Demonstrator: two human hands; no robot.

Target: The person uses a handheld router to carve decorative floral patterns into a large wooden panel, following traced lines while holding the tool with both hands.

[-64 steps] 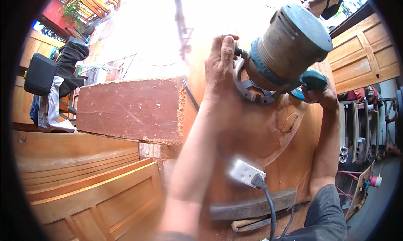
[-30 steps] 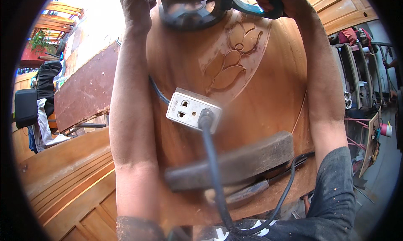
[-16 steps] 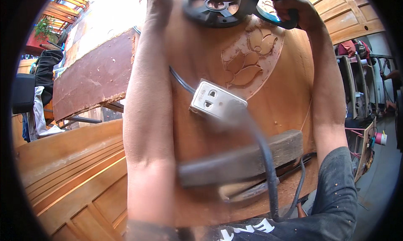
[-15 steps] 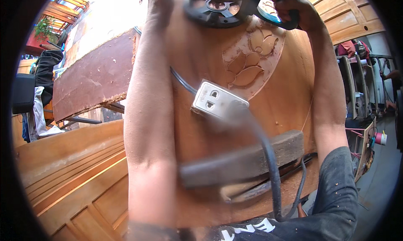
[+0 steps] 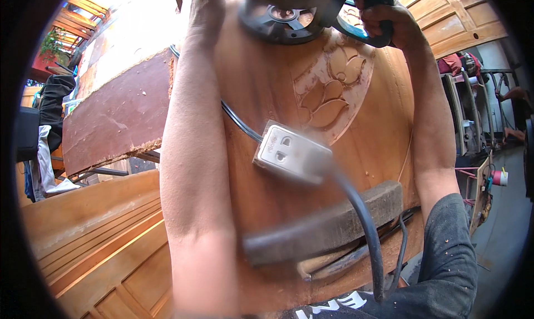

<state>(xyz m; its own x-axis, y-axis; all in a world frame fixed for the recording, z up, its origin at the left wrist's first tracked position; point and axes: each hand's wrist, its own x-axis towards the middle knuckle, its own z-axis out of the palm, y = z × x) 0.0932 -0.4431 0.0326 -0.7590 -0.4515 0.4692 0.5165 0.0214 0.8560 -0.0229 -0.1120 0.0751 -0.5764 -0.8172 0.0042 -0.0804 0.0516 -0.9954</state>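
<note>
At the top, my right hand is wrapped round the loop handle of a dark router with a round, spoked base. The base is over a wooden panel, beside carved petal shapes. My left hand is at the upper edge, left of the router; most of its fingers are cut off, so its grip is hidden. Between my forearms lies a white outlet box with a black cord at its right end. Nearer me is a dark wooden block, blurred at its left end.
A brown board with rough edges lies to the left. Panelled wooden doors are at lower left, and another door is at upper right. A pink-and-white container stands on the right. A thin cable runs beside the block.
The view has shifted slightly, so the outlet box, cord and block appear a little lower and to the right. My right hand keeps hold of the router, which shows only a small shift.
</note>
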